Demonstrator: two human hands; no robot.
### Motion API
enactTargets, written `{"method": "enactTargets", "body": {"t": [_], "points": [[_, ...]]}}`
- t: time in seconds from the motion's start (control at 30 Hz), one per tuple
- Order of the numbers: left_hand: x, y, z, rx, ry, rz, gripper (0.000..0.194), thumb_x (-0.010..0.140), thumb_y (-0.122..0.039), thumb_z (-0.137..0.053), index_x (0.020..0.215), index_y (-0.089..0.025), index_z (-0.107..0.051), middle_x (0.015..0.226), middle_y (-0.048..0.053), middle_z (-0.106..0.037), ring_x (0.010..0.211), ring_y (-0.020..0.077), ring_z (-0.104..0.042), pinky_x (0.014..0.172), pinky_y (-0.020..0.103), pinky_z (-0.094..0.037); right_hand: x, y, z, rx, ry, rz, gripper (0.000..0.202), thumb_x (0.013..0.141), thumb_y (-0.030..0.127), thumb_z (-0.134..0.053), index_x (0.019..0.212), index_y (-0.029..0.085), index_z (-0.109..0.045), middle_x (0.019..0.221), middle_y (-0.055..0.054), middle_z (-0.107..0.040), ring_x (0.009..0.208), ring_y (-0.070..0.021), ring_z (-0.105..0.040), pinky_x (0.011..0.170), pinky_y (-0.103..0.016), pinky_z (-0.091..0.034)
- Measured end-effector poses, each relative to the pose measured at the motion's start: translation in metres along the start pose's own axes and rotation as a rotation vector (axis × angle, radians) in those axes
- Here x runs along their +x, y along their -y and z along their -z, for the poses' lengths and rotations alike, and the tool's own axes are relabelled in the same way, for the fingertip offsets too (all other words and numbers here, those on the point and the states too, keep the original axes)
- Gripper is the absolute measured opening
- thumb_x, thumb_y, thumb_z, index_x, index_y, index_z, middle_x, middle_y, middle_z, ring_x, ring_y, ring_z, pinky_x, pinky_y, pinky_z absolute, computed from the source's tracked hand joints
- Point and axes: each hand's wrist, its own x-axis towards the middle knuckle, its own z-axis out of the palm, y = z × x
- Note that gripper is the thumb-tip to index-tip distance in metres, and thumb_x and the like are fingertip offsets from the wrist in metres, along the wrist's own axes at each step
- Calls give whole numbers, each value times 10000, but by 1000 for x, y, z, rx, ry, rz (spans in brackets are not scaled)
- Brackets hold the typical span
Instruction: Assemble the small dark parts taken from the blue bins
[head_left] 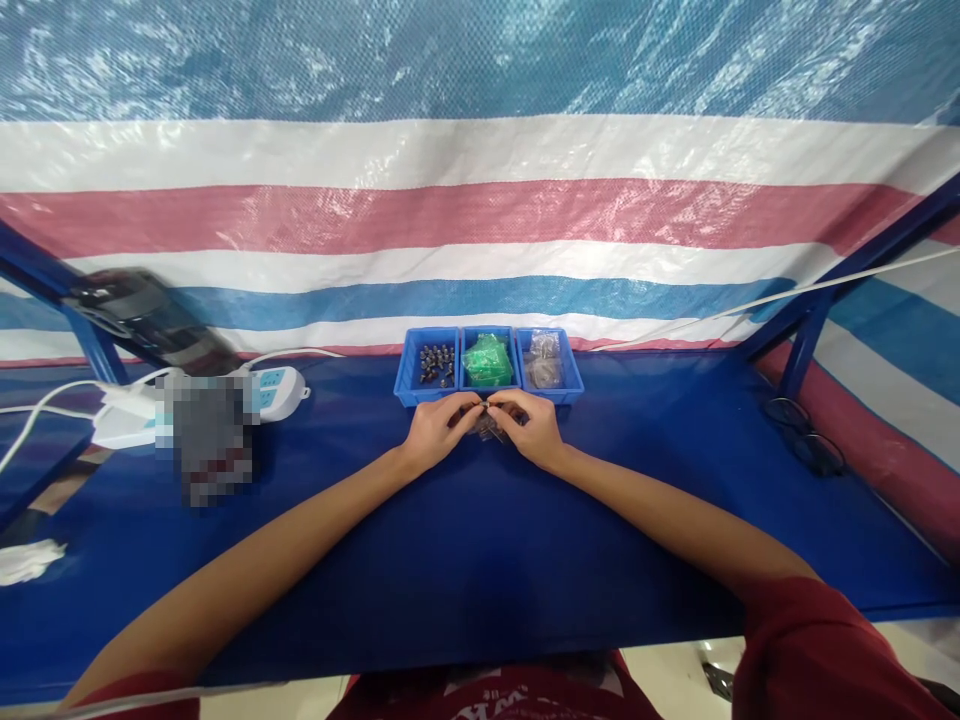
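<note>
My left hand (437, 430) and my right hand (531, 428) meet at the middle of the blue table, just in front of three blue bins. Both are closed, fingertips pinched together around a tiny shiny piece (486, 404), too small to name. Partly hidden beneath the fingers lies a little heap of clear plastic with brownish bits (491, 428). Several small metal parts (437, 362) lie in the left bin (405, 375). Green plastic packets (487, 360) fill the middle bin (489, 391). In the right bin (572, 375) are clear plastic bags (544, 360).
To the left, a white power strip (281, 392) with cables stands beside a blurred-out dark object (214, 435). A dark bottle (154, 315) leans behind it. Eyeglasses (806, 438) rest at the right. A striped tarp (480, 215) hangs behind the table (480, 560).
</note>
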Motion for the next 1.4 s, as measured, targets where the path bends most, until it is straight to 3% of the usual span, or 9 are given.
{"method": "enactTargets", "body": {"t": [0.7, 1.4], "points": [[-1, 2, -4, -31, 3, 37, 216, 901, -338, -503, 959, -170, -625, 765, 7, -681, 543, 72, -573, 547, 180, -440, 1, -1, 2, -14, 70, -7, 169, 854, 333, -557, 915, 195, -634, 868, -50, -668, 623, -128, -585, 621, -266, -494], [-1, 3, -2, -27, 16, 24, 183, 885, -312, -536, 963, -169, -619, 715, -15, -662, 520, 64, -552, 521, 168, -413, 2, 2, 0, 3, 35, 14, 187, 860, 339, -539, 903, 184, -635, 832, -50, -658, 605, -126, -579, 581, -253, -488]]}}
